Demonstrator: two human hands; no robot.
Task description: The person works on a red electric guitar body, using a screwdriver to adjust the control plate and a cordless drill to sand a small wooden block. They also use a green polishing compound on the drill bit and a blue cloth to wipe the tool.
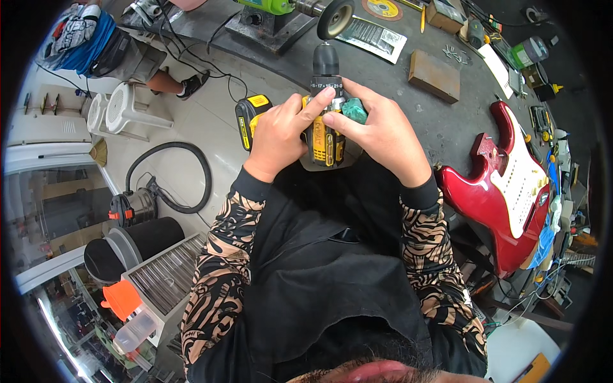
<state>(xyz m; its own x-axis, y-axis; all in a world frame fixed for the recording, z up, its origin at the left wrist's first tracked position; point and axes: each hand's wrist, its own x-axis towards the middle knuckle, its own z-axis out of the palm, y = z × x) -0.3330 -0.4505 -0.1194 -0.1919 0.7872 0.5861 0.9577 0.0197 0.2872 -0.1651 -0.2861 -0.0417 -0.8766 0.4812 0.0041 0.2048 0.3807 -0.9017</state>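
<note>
A yellow and black cordless drill [325, 142] is held in front of my chest, its black chuck [326, 60] pointing away toward the bench. My left hand [276, 135] is closed round its handle, with the index finger stretched over the body near the numbered collar. The yellow and black battery [251, 118] sticks out to the left of that hand. From the other side, my right hand [391, 131] pinches a small crumpled green rag [354, 111] against the drill, its thumb across the body. The right fingertips are partly hidden behind the drill.
A bench grinder with a wheel [335, 18] stands on the dark workbench [377, 73] ahead. On the bench lie a wooden block [434, 76] and several screws [454, 54]. A red electric guitar body [469, 195] rests at right. Left are a vacuum [135, 205], stools [128, 108] and another person [137, 57].
</note>
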